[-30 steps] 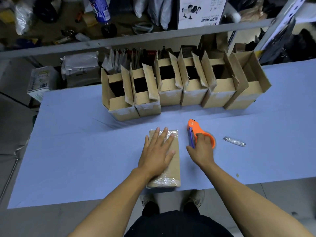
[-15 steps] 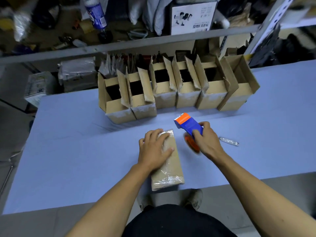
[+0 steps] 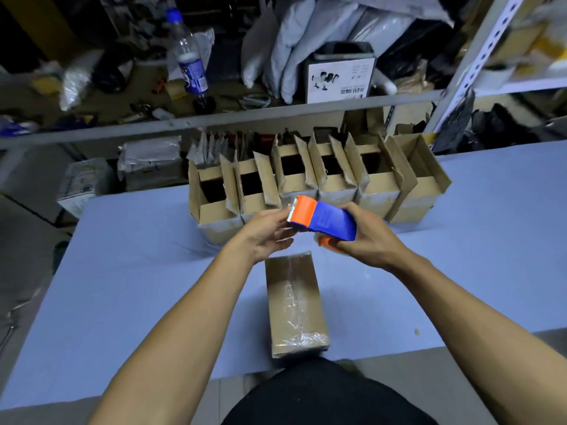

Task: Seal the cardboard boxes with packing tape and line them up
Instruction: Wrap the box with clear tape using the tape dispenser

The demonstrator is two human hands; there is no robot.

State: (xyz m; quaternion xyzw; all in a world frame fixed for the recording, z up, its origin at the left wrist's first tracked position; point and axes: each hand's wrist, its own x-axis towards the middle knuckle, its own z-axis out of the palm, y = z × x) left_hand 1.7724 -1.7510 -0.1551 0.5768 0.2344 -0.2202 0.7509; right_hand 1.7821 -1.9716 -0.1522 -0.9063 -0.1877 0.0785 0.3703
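A closed cardboard box [image 3: 294,302] lies lengthwise on the blue table [image 3: 122,271] near its front edge, with clear tape along its seam and over its near end. Both hands are raised above the box's far end. My right hand [image 3: 365,240] grips the blue and orange tape dispenser [image 3: 325,220] by its body. My left hand [image 3: 264,234] pinches the orange head by the toothed cutter. Behind them, several open boxes [image 3: 306,185] stand side by side with their flaps up.
A grey shelf rail [image 3: 214,121] runs behind the table, with a plastic bottle [image 3: 188,62], bags and a printed carton [image 3: 340,79] on the shelf. A metal upright [image 3: 469,59] rises at the back right. A small scrap [image 3: 416,331] lies near the front right edge.
My right hand lifted the dispenser off the table. My left hand left the box top and came up to the dispenser's head. The box now lies untouched.
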